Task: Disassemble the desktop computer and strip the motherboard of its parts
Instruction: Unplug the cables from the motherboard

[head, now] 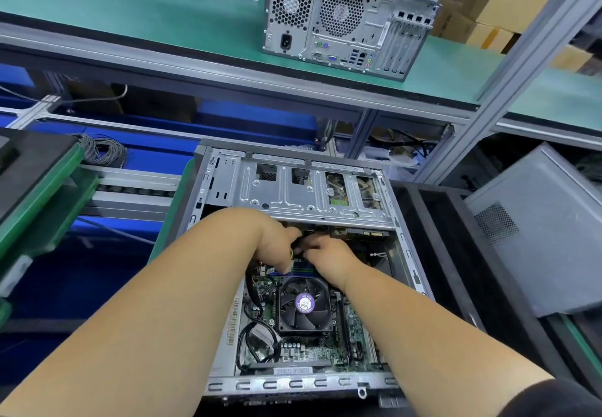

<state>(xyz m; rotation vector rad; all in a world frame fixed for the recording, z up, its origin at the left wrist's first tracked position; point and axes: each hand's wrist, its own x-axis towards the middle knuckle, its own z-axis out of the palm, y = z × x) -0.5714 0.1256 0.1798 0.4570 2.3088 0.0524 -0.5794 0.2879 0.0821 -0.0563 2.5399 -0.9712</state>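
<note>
While the fingers of the left hand [277, 247] and the right hand [329, 254] curl together on a black cable bundle [304, 241], both reach inside the open computer case [224, 185]. Below them, the motherboard [355, 322] lies in the case, with its cooler fan [304, 302] near the wrists.

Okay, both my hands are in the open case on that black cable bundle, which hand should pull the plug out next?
Probably the left hand: it grips the black cable bundle from above beside the drive cage. The right hand lies lower, better placed to steady the motherboard.
</note>
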